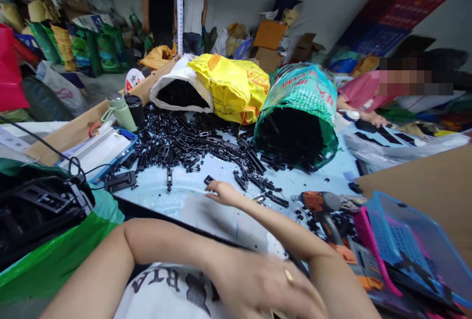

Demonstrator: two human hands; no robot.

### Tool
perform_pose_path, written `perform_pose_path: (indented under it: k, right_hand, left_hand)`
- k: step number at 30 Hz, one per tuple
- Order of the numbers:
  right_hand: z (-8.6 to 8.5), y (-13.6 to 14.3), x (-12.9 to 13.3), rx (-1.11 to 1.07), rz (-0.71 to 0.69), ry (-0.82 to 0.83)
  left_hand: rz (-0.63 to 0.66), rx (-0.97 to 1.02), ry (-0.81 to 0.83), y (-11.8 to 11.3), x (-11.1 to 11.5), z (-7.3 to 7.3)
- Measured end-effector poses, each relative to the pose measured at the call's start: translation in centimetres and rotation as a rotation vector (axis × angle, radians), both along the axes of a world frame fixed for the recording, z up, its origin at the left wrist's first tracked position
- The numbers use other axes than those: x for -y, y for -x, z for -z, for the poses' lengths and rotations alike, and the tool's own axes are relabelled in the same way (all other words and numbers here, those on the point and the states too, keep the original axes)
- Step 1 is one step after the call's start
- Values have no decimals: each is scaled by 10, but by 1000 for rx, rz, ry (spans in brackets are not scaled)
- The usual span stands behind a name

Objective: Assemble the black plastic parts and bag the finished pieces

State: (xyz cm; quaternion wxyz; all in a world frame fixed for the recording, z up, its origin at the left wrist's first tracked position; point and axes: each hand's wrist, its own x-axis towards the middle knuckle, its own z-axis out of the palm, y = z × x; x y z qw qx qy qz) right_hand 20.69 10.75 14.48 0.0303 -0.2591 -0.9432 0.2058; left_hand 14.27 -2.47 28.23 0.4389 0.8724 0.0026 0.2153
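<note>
My left hand, a ring on one finger, crosses low in front of my white printed shirt. It is blurred and its fingertips are partly out of frame, so its grip does not show. Farther forward, my right hand reaches over the light blue tabletop with its fingers stretched out and apart. Right at its fingertips lies a small black plastic part; whether they touch cannot be made out. A heap of similar black parts spreads beyond, with loose black strips to the right.
An orange and black power drill lies right, beside pink and blue baskets. White, yellow and green sacks stand behind the heap. A green bag of black parts is left. A co-worker's hand works at far right.
</note>
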Motion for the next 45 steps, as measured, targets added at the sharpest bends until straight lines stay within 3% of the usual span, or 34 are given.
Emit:
perform_pose_path:
  k: [1, 5, 7, 9, 11, 14, 16, 18, 20, 23, 25, 28, 30, 32, 35, 38, 41, 45]
  right_hand:
    - [2, -1, -8, 52, 76, -29]
    - [20, -2, -19, 202, 348, -105]
    - [34, -3, -17, 223, 436, -106]
    - [47, -4, -16, 207, 523, -76]
    - [56, -5, -18, 116, 601, 21]
    - [63, -7, -22, -119, 684, 295]
    - [63, -10, -24, -264, 707, 445]
    - [60, -11, -22, -355, 714, 463]
    - [58, -11, -16, -356, 732, 331]
    - [58, -8, 1, -182, 752, 25]
    - [63, -6, 16, -54, 664, -95]
    - [73, -2, 35, -11, 426, -111]
    - [75, 0, 39, -68, 365, -68]
    - [73, 3, 36, -205, 434, 59]
    - [62, 9, 28, -507, 605, 443]
    - [48, 12, 27, -718, 579, 769]
    - [36, 9, 30, -758, 449, 802]
    - [22, -5, 29, -674, 357, 649]
  left_hand:
    - [-143, 11, 13, 11, -8, 11]
    - [-1054, -210, 48, 72, -65, 81]
    - [-1352, -410, -31, 108, -99, 118]
    - [-1474, -582, -166, 141, -128, 147]
    - [-1418, -689, -252, 166, -148, 166]
    - [-1296, -710, -312, 185, -161, 180]
    - [-1312, -633, -313, 188, -163, 182]
    - [-1368, -519, -292, 186, -160, 181]
    - [-1419, -400, -268, 183, -154, 177]
    - [-1480, -278, -207, 173, -140, 170]
    - [-1520, -258, -148, 166, -126, 168]
    - [-1532, -263, -30, 155, -102, 171]
    - [-1485, -234, 60, 148, -86, 175]
    - [-1419, -170, 171, 141, -74, 178]
    - [-1343, -58, 366, 129, -63, 178]
    - [-1360, 12, 406, 118, -58, 170]
    - [-1414, 9, 255, 112, -55, 157]
    - [-1408, -38, 88, 113, -50, 142]
